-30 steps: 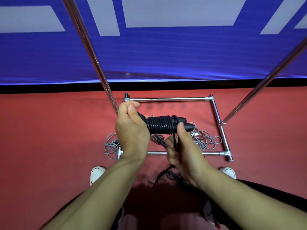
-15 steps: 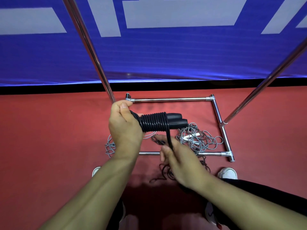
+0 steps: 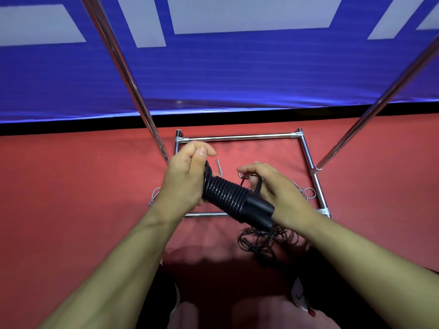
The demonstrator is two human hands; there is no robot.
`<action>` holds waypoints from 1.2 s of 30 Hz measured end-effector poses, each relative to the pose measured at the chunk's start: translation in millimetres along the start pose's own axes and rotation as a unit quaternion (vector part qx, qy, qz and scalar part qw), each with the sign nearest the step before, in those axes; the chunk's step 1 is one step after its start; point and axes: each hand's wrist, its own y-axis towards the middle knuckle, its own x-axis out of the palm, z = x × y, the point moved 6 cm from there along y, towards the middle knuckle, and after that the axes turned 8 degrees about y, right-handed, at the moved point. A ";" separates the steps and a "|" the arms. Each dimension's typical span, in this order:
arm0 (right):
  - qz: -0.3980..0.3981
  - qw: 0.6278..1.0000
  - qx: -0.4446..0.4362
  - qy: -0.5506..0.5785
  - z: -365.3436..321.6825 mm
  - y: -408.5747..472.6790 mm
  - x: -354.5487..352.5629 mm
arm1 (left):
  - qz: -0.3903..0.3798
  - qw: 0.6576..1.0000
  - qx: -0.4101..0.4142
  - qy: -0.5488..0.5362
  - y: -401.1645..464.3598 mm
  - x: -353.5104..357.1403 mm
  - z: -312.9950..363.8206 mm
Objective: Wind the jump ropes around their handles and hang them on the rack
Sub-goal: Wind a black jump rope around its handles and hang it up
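1. My left hand (image 3: 184, 181) grips the black handles (image 3: 257, 211), rope-wound, above the rack base (image 3: 237, 137).
2. My right hand (image 3: 273, 186) pinches the black rope (image 3: 259, 187) beside them.
3. Grey ropes (image 3: 306, 193) lie inside the base.

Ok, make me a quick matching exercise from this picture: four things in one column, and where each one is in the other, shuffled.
Things:
1. black handles
2. grey rope
3. left hand
4. loose black rope

Places:
A. piled on the red floor below the handles
B. gripping the far end of the wound bundle
C. lying on the floor inside the rack base
D. sticking out at the near end of the coils

Pairs: 1-D, 2-C, 3-B, 4-A
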 end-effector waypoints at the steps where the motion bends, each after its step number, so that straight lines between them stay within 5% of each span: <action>1: 0.014 1.000 -0.005 -0.019 0.0 1.0 -2.7 | -0.014 1.000 0.010 0.017 -0.3 2.8 -1.6; 8: 0.091 0.985 -0.025 -0.144 -11.1 2.9 -31.0 | 0.036 0.962 -0.008 0.271 1.2 1.2 -14.6; 13: 0.045 0.959 -0.041 -0.277 -26.7 -10.0 -13.0 | 0.134 0.945 -0.003 0.299 -2.5 -4.9 -8.9; 17: 0.086 0.994 0.024 -0.055 -25.0 -23.7 9.4 | 0.250 0.941 -0.013 0.227 0.9 -25.6 -8.4; 19: 0.098 0.983 0.114 0.109 -12.5 -24.1 20.9 | 0.280 0.939 -0.014 0.197 1.3 -30.9 -8.8; 23: 0.117 0.906 0.238 0.329 6.2 -21.7 37.1 | 0.301 0.942 -0.009 0.151 2.1 -28.4 -9.7; 27: 0.099 0.765 0.275 0.574 0.0 -19.2 51.4 | 0.315 0.941 -0.028 0.121 1.8 -28.4 -11.8; 30: 0.079 0.723 0.273 0.629 -4.3 -16.1 52.6 | 0.315 0.943 -0.044 0.100 2.0 -27.0 -13.7; 36: 0.044 0.763 0.242 0.597 -3.5 -11.5 51.4 | 0.289 0.953 -0.039 0.079 -3.9 -15.8 -5.4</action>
